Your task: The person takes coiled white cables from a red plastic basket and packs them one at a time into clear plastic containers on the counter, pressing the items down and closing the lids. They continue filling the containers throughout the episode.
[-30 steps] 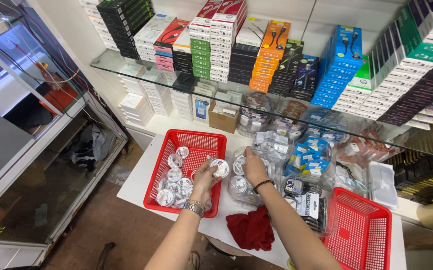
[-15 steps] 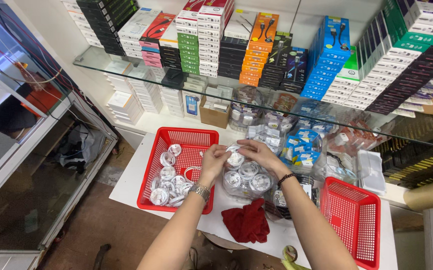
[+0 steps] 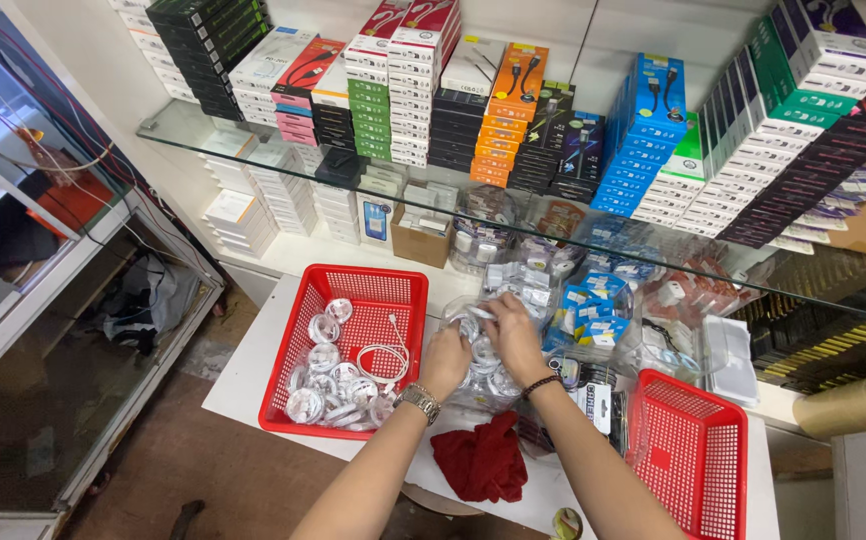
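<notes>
My left hand point(image 3: 445, 360), with a metal watch on the wrist, is curled shut on the edge of a clear plastic bag point(image 3: 481, 392) full of coiled white cable packets. My right hand point(image 3: 513, 335), a dark bracelet on its wrist, reaches into the bag's mouth and pinches a small white packet point(image 3: 477, 312). Just left of the hands, a red mesh basket point(image 3: 385, 288) holds several coiled white cables in clear packets, and a loose white cable point(image 3: 383, 355) lies on top of them.
A dark red cloth point(image 3: 480, 462) lies on the white table below the bag. A second red basket point(image 3: 693, 460) stands at the right. Bags of small packets point(image 3: 593, 310) crowd the back under a glass shelf point(image 3: 253, 150) stacked with boxes. A glass cabinet point(image 3: 43, 330) stands at left.
Both hands held one cable packet up between the basket and the bag; now they have dropped into the bag's mouth, a little to the right.
</notes>
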Available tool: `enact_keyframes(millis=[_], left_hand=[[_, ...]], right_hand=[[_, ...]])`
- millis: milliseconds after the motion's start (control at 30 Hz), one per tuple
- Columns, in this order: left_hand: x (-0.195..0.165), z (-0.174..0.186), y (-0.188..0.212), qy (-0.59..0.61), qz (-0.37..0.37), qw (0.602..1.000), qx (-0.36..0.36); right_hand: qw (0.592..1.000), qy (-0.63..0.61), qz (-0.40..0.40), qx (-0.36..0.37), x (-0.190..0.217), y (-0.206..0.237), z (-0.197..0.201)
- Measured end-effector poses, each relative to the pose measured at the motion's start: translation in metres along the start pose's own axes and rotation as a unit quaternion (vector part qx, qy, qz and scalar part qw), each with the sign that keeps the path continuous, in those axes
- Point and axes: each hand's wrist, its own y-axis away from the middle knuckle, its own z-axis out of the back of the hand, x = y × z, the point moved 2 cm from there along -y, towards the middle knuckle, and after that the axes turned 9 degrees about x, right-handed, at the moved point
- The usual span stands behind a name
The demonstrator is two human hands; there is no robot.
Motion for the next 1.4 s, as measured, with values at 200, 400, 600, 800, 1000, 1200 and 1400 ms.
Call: enact_keyframes(millis=[200,400,600,800,1000,1200,1400], left_hand=[[0.006,0.038,0.009,0.112,-0.03,0.989,-0.087],[0.016,0.055,0.012,0.261,-0.026,0.958,-0.113],[0.03,0.058,0.009,0.34,-0.018,0.936,-0.094],[0.028,0.058,0.014,0.339,-0.012,0.938,-0.072],[0.036,0.059,0.013,0.37,-0.015,0.927,-0.053],[0.052,0.06,0.011,0.38,-0.006,0.922,-0.072],[0.085,0.089,0.021,0.105,0.036,0.983,-0.144]], right_hand=[[0.997,0.068,0.033,0.005,0.021,0.003,0.0],[0.976,0.14,0.109,0.126,0.03,0.008,-0.016],[0.97,0.103,0.102,0.194,0.02,0.017,-0.017],[0.992,-0.008,-0.098,0.073,0.0,0.011,-0.018],[0.972,-0.005,-0.21,0.108,-0.001,-0.003,-0.011],[0.989,0.134,-0.003,0.064,0.014,0.012,-0.016],[0.958,0.221,0.099,0.156,0.006,0.015,-0.038]])
